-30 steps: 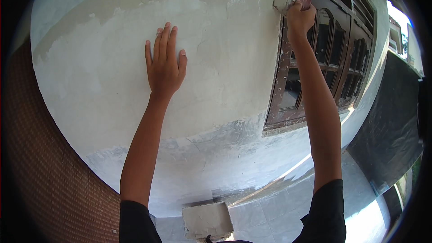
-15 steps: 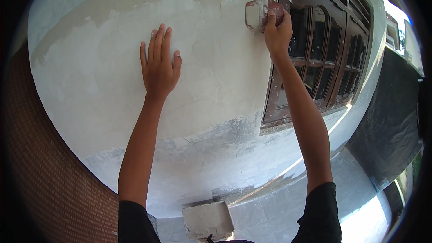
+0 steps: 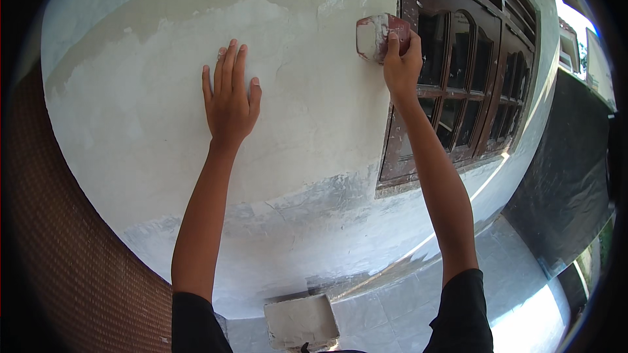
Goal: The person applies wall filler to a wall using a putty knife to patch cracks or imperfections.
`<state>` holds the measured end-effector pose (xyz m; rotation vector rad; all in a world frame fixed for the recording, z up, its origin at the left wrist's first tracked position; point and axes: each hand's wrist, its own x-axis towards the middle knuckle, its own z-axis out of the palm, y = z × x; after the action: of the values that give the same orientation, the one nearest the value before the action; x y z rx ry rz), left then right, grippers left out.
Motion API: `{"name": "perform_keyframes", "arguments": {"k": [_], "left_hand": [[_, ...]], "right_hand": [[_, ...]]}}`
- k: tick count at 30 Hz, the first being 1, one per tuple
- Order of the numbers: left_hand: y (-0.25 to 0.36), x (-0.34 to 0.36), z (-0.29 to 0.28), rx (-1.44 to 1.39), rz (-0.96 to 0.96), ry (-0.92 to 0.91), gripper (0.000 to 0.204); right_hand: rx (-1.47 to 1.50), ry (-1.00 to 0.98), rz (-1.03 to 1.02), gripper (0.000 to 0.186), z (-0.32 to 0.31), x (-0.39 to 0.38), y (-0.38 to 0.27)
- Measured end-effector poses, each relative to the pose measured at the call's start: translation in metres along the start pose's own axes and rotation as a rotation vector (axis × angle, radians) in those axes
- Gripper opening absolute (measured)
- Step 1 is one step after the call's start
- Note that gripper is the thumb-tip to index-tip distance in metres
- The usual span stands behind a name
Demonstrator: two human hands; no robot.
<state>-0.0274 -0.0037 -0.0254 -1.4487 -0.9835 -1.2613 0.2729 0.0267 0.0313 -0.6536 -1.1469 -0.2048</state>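
Note:
My left hand (image 3: 230,101) lies open on the pale, patchily coated wall (image 3: 307,124), fingers stretched upward. My right hand (image 3: 402,68) grips a reddish, plaster-smeared flat scraper (image 3: 373,37), which is against the wall just left of the window's upper frame. The dark brown wooden window (image 3: 487,101) has several glass panes and paint specks on its frame; my right forearm crosses in front of it.
A plaster-caked rectangular tray (image 3: 301,319) stands at the bottom, by grey floor tiles (image 3: 366,314). A brown woven panel (image 3: 72,215) runs along the left side, and a dark sheet (image 3: 556,163) hangs at the right.
The scraper in my right hand has moved left and down from the window's top corner onto the wall beside the frame. My left hand has shifted slightly left and down.

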Motion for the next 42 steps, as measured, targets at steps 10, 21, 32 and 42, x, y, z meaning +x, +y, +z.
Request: {"name": "perform_keyframes", "arguments": {"k": [10,21,32,42], "left_hand": [[0.002,-0.002,0.003,0.023,-0.003,0.022,0.060],[-0.001,-0.003,0.000,0.020,0.000,0.016,0.061],[-0.001,-0.005,0.001,0.022,-0.006,0.019,0.060],[-0.001,-0.006,0.002,0.020,-0.010,0.014,0.061]], "right_hand": [[0.330,-0.039,0.041,0.039,-0.007,0.001,0.007],[-0.027,-0.158,-0.058,0.047,0.030,-0.011,-0.006],[0.165,-0.072,-0.118,0.035,0.018,-0.016,-0.006],[0.266,0.070,0.062,0.034,0.006,0.000,-0.017]]}}
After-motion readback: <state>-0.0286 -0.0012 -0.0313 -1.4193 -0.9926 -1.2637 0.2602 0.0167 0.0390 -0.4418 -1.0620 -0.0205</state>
